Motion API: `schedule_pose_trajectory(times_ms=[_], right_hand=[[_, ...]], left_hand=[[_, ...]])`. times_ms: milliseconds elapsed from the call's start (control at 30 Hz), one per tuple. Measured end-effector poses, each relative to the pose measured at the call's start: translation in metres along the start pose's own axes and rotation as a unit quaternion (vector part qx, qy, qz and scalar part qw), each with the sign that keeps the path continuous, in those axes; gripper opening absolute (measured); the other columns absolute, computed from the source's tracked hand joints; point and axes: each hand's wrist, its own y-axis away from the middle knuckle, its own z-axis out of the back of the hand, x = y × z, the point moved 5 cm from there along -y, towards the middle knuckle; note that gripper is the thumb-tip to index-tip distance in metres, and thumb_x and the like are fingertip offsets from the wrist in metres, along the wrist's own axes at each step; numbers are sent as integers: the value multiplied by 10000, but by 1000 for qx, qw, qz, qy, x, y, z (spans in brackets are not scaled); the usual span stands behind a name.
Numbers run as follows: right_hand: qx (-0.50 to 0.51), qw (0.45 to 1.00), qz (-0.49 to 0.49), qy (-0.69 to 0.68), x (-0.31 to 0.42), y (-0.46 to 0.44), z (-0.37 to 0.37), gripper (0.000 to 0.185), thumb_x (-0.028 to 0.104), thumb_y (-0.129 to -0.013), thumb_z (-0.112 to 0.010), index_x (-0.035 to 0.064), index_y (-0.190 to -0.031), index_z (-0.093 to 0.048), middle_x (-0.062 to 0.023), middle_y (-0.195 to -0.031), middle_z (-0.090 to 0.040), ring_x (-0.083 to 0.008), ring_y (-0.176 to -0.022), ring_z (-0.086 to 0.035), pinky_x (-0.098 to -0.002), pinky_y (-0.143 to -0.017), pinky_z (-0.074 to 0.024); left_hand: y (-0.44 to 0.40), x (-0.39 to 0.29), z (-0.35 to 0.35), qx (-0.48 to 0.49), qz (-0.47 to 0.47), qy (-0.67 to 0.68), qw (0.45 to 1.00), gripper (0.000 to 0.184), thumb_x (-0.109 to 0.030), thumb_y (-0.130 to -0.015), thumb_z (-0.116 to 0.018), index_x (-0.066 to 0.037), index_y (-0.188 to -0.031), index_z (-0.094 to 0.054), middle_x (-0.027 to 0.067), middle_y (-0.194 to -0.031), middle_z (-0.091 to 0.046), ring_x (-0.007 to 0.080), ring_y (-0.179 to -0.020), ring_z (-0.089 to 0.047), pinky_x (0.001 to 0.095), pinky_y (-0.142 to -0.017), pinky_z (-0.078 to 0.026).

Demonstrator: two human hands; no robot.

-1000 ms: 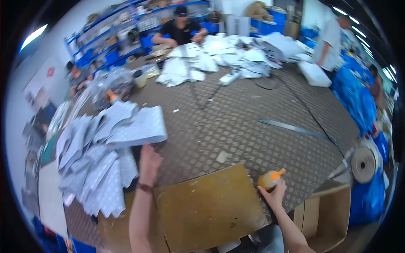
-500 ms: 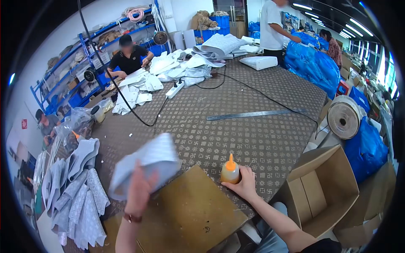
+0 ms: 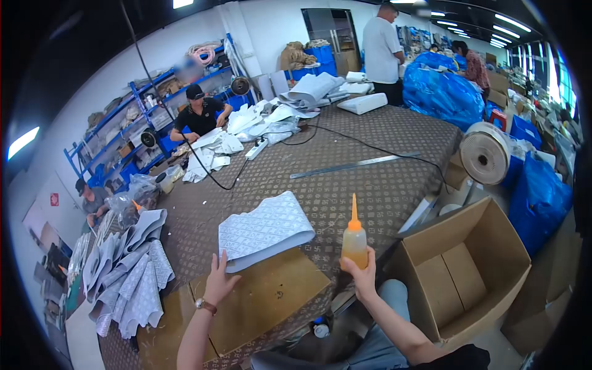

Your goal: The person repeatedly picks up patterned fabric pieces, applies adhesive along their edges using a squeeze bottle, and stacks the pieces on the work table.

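My right hand (image 3: 364, 271) is wrapped round a clear squeeze bottle (image 3: 354, 243) with an orange pointed nozzle and amber liquid inside, held upright over the board's right end. A patterned pale sheet (image 3: 265, 225), folded over at its right side, lies partly on the brown board (image 3: 271, 296) and partly on the table. My left hand (image 3: 220, 285), fingers spread, is at the sheet's lower left corner; whether it touches the sheet is unclear. A pile of similar patterned pieces (image 3: 129, 271) lies at the left.
A metal ruler (image 3: 351, 166) and a black cable (image 3: 394, 152) cross the patterned table (image 3: 259, 185). White pieces (image 3: 213, 151) lie near a seated person (image 3: 200, 116). An open cardboard box (image 3: 456, 271) and a fan (image 3: 485, 154) are at the right. Other people stand beyond the table.
The patterned sheet has come from the left pile onto the board, and my left hand has opened beside it. My right hand has raised the bottle. The view has turned right.
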Motion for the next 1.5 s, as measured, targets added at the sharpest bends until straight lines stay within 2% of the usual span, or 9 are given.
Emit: schedule_pose_trajectory(times_ms=[267, 400, 567, 667, 833, 933, 1100, 1300, 1500], right_hand=[[7, 990, 81, 114, 83, 57, 85, 516, 79, -776, -716, 71, -1189, -407, -61, -1094, -550, -174, -1003, -572, -308, -854, -472], [-14, 999, 26, 34, 73, 38, 109, 548, 65, -755, -731, 69, -1199, -410, -56, -1087, -548, -164, -1024, -562, -294, -834, -484], [51, 988, -108, -101, 63, 5, 79, 521, 80, -781, -692, 78, -1207, -393, -79, -1090, -535, -202, -1002, -574, -336, -785, -500], [61, 996, -46, -47, 49, -25, 67, 524, 111, -795, -686, 91, -1223, -384, -85, -1089, -535, -201, -964, -581, -329, -752, -502], [47, 998, -34, -38, 28, -71, 58, 565, 157, -812, -679, 114, -1276, -360, -88, -1082, -538, -183, -900, -577, -305, -711, -494], [28, 995, -73, -69, 25, -92, 50, 596, 156, -813, -678, 117, -1306, -343, -86, -1089, -537, -176, -874, -569, -296, -701, -488], [26, 998, -56, -25, 52, -103, 38, 609, 167, -822, -671, 123, -1332, -340, -79, -1092, -543, -169, -861, -566, -287, -700, -484], [125, 987, -83, -65, 43, -131, 79, 594, 233, -865, -640, 135, -1362, -330, -82, -1132, -541, -180, -894, -578, -295, -705, -496], [96, 978, -79, -166, 101, -111, 106, 812, 318, -850, -666, 184, -1476, -167, -109, -1186, -529, -197, -890, -605, -271, -651, -512]], left_hand=[[10, -91, 16, 97, -30, 88, 991, 395, -152, -774, -711, -119, -1159, -629, 92, -1051, -599, 269, -732, -607, 388, -674, -502], [22, -148, 41, 168, -14, 156, 973, 468, -92, -767, -720, -59, -1212, -578, 78, -1041, -596, 210, -881, -611, 330, -816, -510], [33, -40, -8, 10, -44, 93, 995, 645, -180, -740, -766, -26, -1297, -481, 125, -1096, -573, 190, -893, -599, 291, -756, -511], [51, -6, -15, 94, 199, 175, 960, 712, -140, -709, -790, 20, -1303, -430, 152, -1246, -481, 169, -1025, -548, 293, -845, -491], [50, 27, -37, 234, 338, 377, 830, 601, -94, -703, -790, 7, -1222, -506, 112, -1223, -494, 139, -1034, -534, 311, -882, -471], [33, 10, -22, 141, 235, 328, 904, 437, -55, -723, -766, -2, -1103, -558, 51, -1068, -570, 114, -947, -549, 283, -862, -454], [-1, -41, 14, 117, 189, 411, 884, 303, -66, -772, -726, -21, -1030, -573, -5, -949, -580, 72, -879, -529, 237, -806, -440], [-64, -103, 89, -209, 95, 539, 811, 218, -202, -921, -579, -25, -1043, -545, 3, -971, -574, 73, -897, -535, 235, -799, -433], [-120, -151, 79, -163, 107, 582, 789, 166, -193, -961, -526, -37, -1011, -556, -13, -935, -579, 59, -874, -536, 226, -807, -423]])
